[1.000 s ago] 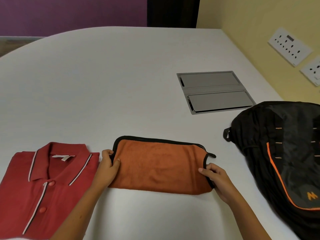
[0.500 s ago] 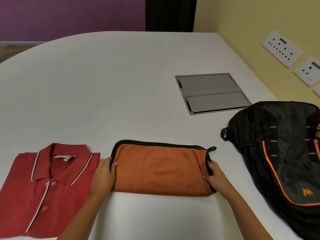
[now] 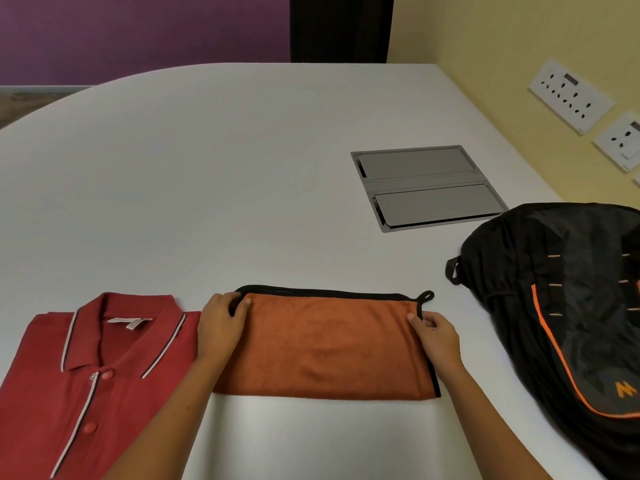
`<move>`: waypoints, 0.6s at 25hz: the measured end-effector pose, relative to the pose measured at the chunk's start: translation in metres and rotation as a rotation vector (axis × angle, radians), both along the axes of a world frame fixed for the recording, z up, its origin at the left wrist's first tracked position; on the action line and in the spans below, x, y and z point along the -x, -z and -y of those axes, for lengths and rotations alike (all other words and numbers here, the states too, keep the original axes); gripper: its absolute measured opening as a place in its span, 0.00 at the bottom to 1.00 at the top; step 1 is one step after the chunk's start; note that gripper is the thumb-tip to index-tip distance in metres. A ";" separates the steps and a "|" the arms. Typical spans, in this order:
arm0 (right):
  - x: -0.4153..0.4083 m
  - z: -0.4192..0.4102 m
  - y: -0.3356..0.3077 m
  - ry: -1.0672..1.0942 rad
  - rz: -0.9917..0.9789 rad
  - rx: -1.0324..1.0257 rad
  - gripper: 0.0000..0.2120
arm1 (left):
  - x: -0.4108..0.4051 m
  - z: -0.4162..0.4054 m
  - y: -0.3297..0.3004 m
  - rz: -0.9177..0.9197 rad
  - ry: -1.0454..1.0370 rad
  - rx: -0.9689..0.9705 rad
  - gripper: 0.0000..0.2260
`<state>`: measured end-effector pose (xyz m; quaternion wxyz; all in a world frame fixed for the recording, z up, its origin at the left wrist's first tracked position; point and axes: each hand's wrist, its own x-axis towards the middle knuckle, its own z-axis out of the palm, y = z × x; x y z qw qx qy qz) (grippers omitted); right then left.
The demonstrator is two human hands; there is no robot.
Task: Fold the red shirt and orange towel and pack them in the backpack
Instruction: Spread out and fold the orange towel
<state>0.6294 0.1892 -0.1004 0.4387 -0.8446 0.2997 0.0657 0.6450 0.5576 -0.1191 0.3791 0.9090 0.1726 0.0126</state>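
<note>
On white table, yellow wall, sockets

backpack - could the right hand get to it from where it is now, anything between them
Probably yes. The right hand grips the orange towel at its right end, and only bare table lies between it and the backpack.

Fuzzy, matt orange terry-cloth towel edged in smooth black binding. Fine-knit matt red cotton-like polo shirt with glossy red plastic buttons. Black woven synthetic backpack, faintly sheened, trimmed in orange piping. Smooth matt white table top. Brushed grey metal hatch, satin finish.
</note>
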 end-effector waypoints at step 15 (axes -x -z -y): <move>-0.016 -0.004 0.018 0.017 0.148 0.272 0.06 | -0.032 -0.005 0.007 -0.035 0.041 -0.026 0.07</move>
